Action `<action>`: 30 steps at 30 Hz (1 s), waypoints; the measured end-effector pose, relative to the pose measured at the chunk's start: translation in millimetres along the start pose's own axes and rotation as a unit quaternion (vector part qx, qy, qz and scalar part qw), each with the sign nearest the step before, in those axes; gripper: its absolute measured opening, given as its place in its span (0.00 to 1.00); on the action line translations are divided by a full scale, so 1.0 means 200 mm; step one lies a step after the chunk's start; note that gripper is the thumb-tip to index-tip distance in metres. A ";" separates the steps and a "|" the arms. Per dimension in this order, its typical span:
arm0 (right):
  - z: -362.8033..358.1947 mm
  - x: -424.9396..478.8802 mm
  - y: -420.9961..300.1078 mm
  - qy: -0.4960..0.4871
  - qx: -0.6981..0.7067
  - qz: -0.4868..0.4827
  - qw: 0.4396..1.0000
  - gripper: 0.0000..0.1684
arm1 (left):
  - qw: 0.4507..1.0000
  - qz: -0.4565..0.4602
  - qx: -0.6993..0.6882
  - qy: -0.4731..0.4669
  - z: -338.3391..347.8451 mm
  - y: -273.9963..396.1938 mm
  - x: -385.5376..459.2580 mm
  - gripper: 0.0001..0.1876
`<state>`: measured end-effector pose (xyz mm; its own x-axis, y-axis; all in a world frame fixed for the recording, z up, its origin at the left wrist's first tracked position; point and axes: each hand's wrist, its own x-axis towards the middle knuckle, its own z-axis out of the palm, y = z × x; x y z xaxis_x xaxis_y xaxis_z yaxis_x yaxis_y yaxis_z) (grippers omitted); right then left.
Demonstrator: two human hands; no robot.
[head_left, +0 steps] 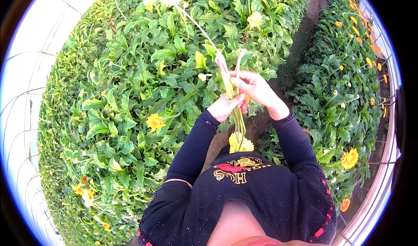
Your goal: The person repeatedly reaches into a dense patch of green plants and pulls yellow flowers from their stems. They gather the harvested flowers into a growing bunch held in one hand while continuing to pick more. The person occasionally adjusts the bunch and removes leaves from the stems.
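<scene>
My left hand point(227, 106) is closed around a bunch of green gerbera stems point(240, 122). The yellow flower heads point(241, 143) of the bunch hang down close to my shirt, and the pinkish stem ends point(221, 61) point away from me. Just beyond and to the right, my right hand point(251, 86) pinches a flower stem point(239, 61) between thumb and fingers, alongside the bunch. A long pale strand point(199, 27) runs from the stem ends up to the top left. Part of an orange-yellow bloom point(247, 99) shows behind my fingers.
Dense leafy gerbera plants point(130, 115) fill the bed at left, with a yellow bloom point(155, 122) near my left forearm. A dirt path point(302, 43) separates it from another bed point(343, 95) with orange flowers at right. White sheeting with wires point(23, 66) borders the left side.
</scene>
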<state>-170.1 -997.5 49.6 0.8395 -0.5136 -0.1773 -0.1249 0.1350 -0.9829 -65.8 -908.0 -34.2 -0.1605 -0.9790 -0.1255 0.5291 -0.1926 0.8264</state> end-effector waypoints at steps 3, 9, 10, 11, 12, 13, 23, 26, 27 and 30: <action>-0.16 0.13 0.06 -0.011 -0.019 -0.038 0.999 0.15 | 0.999 -0.017 -0.006 -0.028 -0.06 0.03 0.15 0.12; -0.31 0.29 -0.01 0.019 -0.145 -0.101 0.984 0.14 | 0.998 -0.021 -0.033 -0.047 -0.11 0.11 0.38 0.11; -0.33 0.31 -0.02 0.035 -0.146 -0.092 0.984 0.14 | 0.998 -0.012 -0.031 -0.045 -0.11 0.12 0.41 0.11; -0.35 0.33 -0.02 0.050 -0.146 -0.083 0.985 0.14 | 0.999 -0.003 -0.029 -0.042 -0.12 0.13 0.44 0.11; -0.35 0.36 -0.02 0.071 -0.149 -0.125 0.978 0.14 | 0.999 -0.005 -0.028 -0.038 -0.12 0.14 0.46 0.11; -0.36 0.40 -0.03 0.073 -0.144 -0.120 0.980 0.13 | 0.999 0.002 -0.020 -0.036 -0.13 0.15 0.48 0.11; -0.69 0.74 0.18 -0.067 0.152 0.036 0.986 0.13 | 0.989 0.034 -0.004 0.145 -0.20 0.22 0.67 0.18; -1.01 0.91 0.57 0.099 0.174 0.112 0.973 0.09 | 0.982 0.036 -0.003 0.185 -0.20 0.23 0.77 0.20; -1.13 0.96 0.68 0.141 0.205 0.135 0.959 0.09 | 0.981 0.036 -0.009 0.192 -0.19 0.24 0.81 0.20; -1.35 1.16 0.81 0.247 0.240 0.148 0.927 0.08 | 0.969 0.021 -0.025 0.245 -0.21 0.22 0.94 0.21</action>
<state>-138.4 -1322.5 -163.7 0.4473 -0.7034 -0.5524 0.0386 0.6322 -0.7738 -38.2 -1103.0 -45.1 0.2709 -0.8972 -0.3489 0.5686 -0.1433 0.8100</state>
